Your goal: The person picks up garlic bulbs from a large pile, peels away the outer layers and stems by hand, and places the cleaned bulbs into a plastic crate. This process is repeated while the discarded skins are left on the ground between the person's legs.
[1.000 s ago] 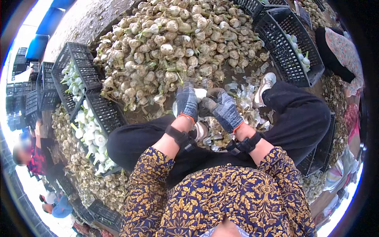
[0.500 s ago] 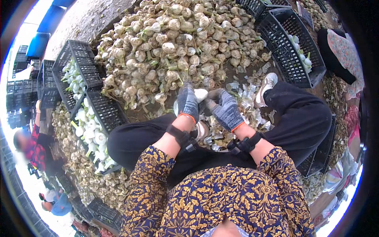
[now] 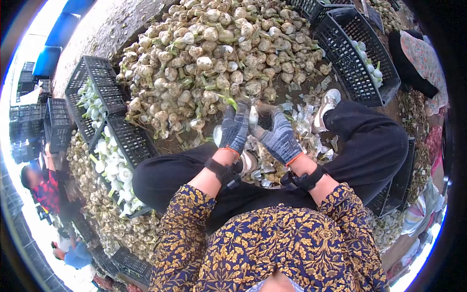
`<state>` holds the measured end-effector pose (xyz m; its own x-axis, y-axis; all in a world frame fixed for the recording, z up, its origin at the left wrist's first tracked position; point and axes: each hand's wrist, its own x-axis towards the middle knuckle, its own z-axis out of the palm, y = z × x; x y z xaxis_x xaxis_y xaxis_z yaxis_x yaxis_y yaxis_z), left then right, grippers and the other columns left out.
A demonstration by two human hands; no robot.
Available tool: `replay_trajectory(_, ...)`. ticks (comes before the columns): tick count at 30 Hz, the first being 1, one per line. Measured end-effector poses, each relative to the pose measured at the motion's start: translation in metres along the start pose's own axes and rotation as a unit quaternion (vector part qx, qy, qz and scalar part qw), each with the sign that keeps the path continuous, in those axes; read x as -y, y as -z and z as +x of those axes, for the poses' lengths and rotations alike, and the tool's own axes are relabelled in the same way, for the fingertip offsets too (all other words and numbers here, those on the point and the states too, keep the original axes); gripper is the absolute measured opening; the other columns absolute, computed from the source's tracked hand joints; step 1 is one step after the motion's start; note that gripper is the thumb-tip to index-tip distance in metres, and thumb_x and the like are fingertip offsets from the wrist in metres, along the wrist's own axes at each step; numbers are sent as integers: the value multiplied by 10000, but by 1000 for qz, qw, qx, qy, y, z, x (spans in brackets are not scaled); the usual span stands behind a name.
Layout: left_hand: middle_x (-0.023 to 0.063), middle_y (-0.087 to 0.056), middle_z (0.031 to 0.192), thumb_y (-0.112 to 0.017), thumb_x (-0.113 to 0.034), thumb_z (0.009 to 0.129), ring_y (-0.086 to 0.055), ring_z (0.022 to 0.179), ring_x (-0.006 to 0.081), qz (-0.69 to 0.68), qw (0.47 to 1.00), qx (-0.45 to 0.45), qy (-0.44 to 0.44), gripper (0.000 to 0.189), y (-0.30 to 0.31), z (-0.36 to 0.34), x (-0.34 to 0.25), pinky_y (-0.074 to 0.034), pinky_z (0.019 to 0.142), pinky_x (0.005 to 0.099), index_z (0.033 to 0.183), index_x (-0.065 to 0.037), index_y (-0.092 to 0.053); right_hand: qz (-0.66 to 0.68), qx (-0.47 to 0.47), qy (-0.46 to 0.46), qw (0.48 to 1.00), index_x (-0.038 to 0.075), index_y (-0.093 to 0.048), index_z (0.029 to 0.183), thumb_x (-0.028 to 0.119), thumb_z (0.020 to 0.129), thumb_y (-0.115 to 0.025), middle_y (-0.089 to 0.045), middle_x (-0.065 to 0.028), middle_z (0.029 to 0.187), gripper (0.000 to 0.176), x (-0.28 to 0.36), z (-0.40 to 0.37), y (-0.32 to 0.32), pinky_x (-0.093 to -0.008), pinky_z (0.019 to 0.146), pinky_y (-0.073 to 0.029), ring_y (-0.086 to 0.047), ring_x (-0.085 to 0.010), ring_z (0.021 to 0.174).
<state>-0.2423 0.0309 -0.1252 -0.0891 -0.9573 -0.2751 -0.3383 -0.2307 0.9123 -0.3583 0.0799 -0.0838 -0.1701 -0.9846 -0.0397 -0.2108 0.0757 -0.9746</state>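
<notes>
A white garlic bulb (image 3: pixel 253 116) is held between my gloved hands, low in front of the heap of unpeeled garlic (image 3: pixel 219 58). My left hand (image 3: pixel 235 129), in a grey knit glove, is closed around its left side, and a green stem (image 3: pixel 228 100) shows at those fingertips. From the other side my right hand (image 3: pixel 275 134), gloved alike, presses curled fingers against the same bulb. Papery peeled skins (image 3: pixel 304 121) litter the ground by the right hand.
Black crates of clean white garlic stand at left (image 3: pixel 129 138) and upper right (image 3: pixel 340 58). My bent legs (image 3: pixel 365 138) frame the work spot. More bulbs (image 3: pixel 104 194) lie behind the left crates. Other people (image 3: pixel 46 190) are at the left; another person (image 3: pixel 423 58) sits at upper right.
The bulb has turned between my hands, showing a narrower white side. A green stem now shows by my left fingertips. The person at left has shifted a little.
</notes>
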Motion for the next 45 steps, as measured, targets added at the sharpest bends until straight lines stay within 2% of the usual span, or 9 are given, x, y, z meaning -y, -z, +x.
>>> replay_trajectory(6, 201, -490, 1134, -348, -292, 913, -490, 1011, 301, -110, 988, 54, 97, 425, 6, 11, 22, -378, 870, 337, 1180, 31, -419, 216, 60, -288, 931, -11, -516, 958, 214, 815, -557, -595, -72, 763, 270, 0, 6, 20, -265, 609, -473, -569, -135, 666)
replay_trajectory(11, 219, -422, 1216, -314, -188, 908, -400, 1131, 312, 154, 966, 48, -203, 378, -2, 8, 31, -283, 981, 360, 1222, 3, -400, 70, 58, -260, 961, -3, -494, 1012, 283, 811, -595, -576, -61, 793, 364, -11, 10, 4, -247, 519, -475, -553, -105, 617)
replay_trajectory(18, 208, -443, 1200, -343, -169, 889, -418, 1113, 309, 286, 914, -11, -287, 375, -2, 9, 36, -292, 973, 367, 1213, 8, -409, 187, 106, -194, 957, -20, -489, 987, 187, 812, -585, -593, -85, 828, 288, -20, 6, 13, -264, 616, -480, -564, -127, 694)
replay_trajectory(20, 198, -459, 1191, -383, -156, 863, -429, 1107, 305, -87, 988, 99, 79, 382, 9, 5, 0, -304, 962, 369, 1203, 15, -420, 217, 103, -210, 948, -18, -496, 982, 167, 819, -566, -593, -82, 823, 257, -5, 4, 15, -264, 611, -479, -563, -124, 689)
replay_trajectory(24, 202, -469, 1179, -397, -165, 859, -436, 1102, 302, -231, 967, 51, 100, 377, 3, 7, 7, -312, 955, 358, 1178, 32, -437, 282, 95, -273, 915, -10, -518, 969, 161, 831, -524, -593, -74, 820, 220, -11, 3, 19, -259, 596, -474, -563, -121, 683)
replay_trajectory(26, 206, -471, 1172, -372, -189, 882, -435, 1101, 300, 211, 956, 38, -203, 369, 1, 16, 41, -313, 954, 343, 1156, 45, -450, 239, 79, -255, 934, -6, -530, 953, 237, 832, -545, -592, -65, 810, 272, -12, 6, 19, -258, 577, -477, -564, -124, 639)
replay_trajectory(30, 209, -476, 1159, -361, -199, 885, -437, 1093, 301, 310, 909, -1, -279, 369, 0, 12, 40, -307, 957, 336, 1139, 51, -455, 292, 133, -326, 889, -21, -518, 953, 330, 803, -597, -597, -62, 801, 389, 10, 10, 13, -258, 559, -480, -556, -122, 567)
replay_trajectory(35, 119, -587, 932, -361, -396, 905, -580, 801, 210, -53, 993, 56, 88, 437, -1, 22, 44, -477, 725, 300, 1033, -8, -514, 289, 70, -268, 916, -9, -493, 964, 195, 810, -594, -589, -90, 828, 275, 12, 4, 8, -258, 608, -489, -566, -129, 668)
replay_trajectory(45, 24, -574, 843, -467, -310, 882, -571, 734, 138, -328, 930, 8, 165, 252, -3, 7, 7, -499, 616, 275, 987, -90, -533, 95, -23, -178, 979, 7, -531, 913, 114, 800, -575, -593, -103, 826, 162, -29, 3, 5, -279, 685, -458, -559, -154, 746)
